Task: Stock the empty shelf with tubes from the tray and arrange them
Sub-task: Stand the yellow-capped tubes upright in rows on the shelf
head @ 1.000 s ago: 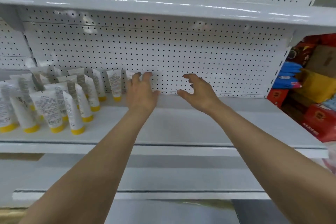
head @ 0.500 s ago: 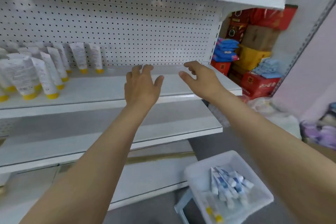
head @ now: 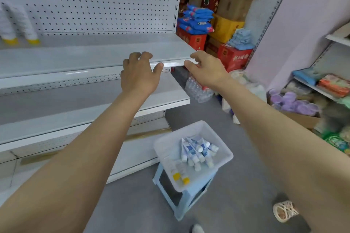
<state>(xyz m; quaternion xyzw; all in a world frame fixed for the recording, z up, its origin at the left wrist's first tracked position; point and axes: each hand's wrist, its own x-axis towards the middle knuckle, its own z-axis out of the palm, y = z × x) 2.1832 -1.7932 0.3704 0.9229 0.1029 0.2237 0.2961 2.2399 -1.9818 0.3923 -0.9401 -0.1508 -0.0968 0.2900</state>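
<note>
Tubes (head: 197, 152) are lying in the tray (head: 223, 154) below the shelf (head: 94, 58), nearer the right hand (head: 206, 71); left hand (head: 139, 77) is also hanging empty, fingers spread.

The view swings right and downward relative to the earlier frames. The left hand (head: 139, 76) and right hand (head: 205, 69), previously deep over the shelf (head: 91, 56), now sit at its front edge, empty and spread. The white tray (head: 223, 159) of tubes (head: 197, 150) enters fully; the stocked tubes (head: 19, 22) slide to the far left.
</note>
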